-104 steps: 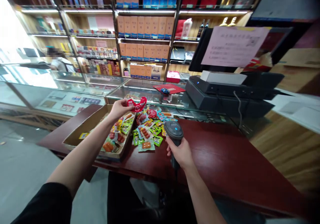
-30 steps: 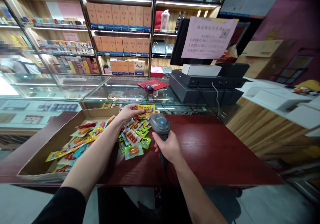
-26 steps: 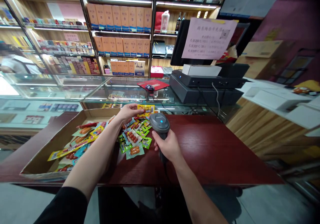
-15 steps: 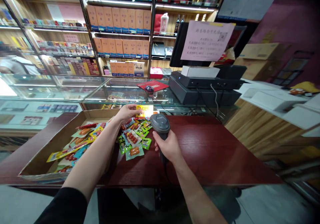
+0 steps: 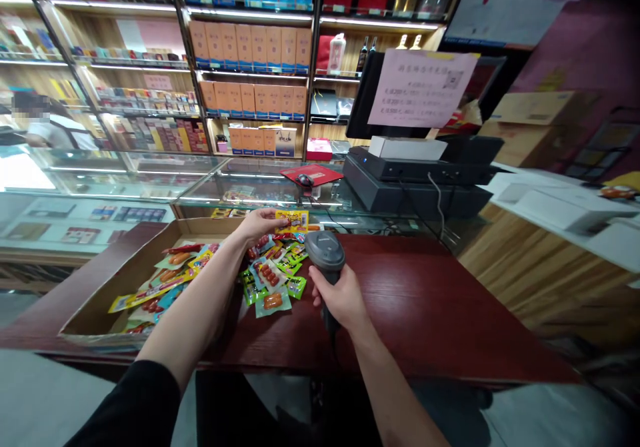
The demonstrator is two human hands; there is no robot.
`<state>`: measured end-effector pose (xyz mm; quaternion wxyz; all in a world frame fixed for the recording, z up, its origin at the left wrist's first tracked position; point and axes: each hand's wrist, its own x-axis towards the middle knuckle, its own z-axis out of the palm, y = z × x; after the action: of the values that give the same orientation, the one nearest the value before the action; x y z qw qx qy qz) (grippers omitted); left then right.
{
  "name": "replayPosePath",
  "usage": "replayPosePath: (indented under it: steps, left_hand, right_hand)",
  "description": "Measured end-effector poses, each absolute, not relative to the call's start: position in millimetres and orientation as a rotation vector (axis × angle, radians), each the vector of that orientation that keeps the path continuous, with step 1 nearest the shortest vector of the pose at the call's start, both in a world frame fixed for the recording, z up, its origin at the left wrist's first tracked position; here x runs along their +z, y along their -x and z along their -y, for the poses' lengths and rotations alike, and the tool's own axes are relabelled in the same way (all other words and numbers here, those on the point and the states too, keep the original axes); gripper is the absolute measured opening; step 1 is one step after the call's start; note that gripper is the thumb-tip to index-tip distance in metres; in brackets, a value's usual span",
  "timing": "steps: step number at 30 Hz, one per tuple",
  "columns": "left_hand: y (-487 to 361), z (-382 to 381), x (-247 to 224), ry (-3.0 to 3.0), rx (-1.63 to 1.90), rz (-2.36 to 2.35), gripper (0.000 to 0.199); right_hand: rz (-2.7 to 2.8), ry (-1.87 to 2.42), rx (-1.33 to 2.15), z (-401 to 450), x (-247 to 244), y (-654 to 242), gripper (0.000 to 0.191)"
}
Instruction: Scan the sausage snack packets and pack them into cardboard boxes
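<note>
Between the fingers of my left hand [image 5: 261, 226] is a small yellow snack packet [image 5: 295, 221], its printed face turned up, with a barcode at its right end. My right hand [image 5: 339, 295] is wrapped round the handle of a dark grey barcode scanner [image 5: 325, 252], whose head sits just right of and below the packet. Under and in front of my left hand lies a pile of small snack packets [image 5: 270, 274], green, clear and reddish, some with little sausages inside. An open cardboard box [image 5: 100, 292] holding more packets stands left, partly hidden by my left forearm.
The dark red wooden table [image 5: 425, 300] bears everything. Behind it are a glass counter [image 5: 200, 197], a mouse [image 5: 304, 180] on a red mat [image 5: 325, 174], and a monitor [image 5: 363, 100] with a paper sign. A person [image 5: 55, 127] is at the far left.
The bright glow on the yellow packet is gone and its print now shows. Both hands keep their holds. The whole view has shifted slightly.
</note>
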<state>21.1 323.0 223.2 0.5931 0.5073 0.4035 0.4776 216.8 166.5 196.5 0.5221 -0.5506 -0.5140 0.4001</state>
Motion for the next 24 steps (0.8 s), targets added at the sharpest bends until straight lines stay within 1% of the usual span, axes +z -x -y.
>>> replayPosePath:
  steps: [6, 8, 13, 17, 21, 24]
  left_hand:
    - [15, -312, 236, -1.148, 1.203, -1.037, 0.050]
    - [42, -304, 238, -1.145, 1.236, -1.088, 0.051]
    - [122, -273, 240, -1.087, 1.357, -1.302, 0.047]
    - [174, -250, 240, -1.019, 1.462, -1.398, 0.048]
    - [193, -242, 240, -1.016, 1.495, -1.417, 0.051]
    - [182, -248, 241, -1.040, 1.481, -1.389, 0.052]
  right_hand:
    - [1.256, 1.269, 1.042, -163, 197, -203, 0.039]
    - [1.278, 1.250, 1.079, -163, 194, -196, 0.038]
    - [1.338, 1.201, 1.151, -165, 189, -174, 0.035]
    - [1.382, 1.166, 1.188, -165, 185, -159, 0.033]
    - [1.394, 1.151, 1.195, -166, 184, -152, 0.033]
    - [1.395, 1.150, 1.180, -166, 185, -156, 0.035]
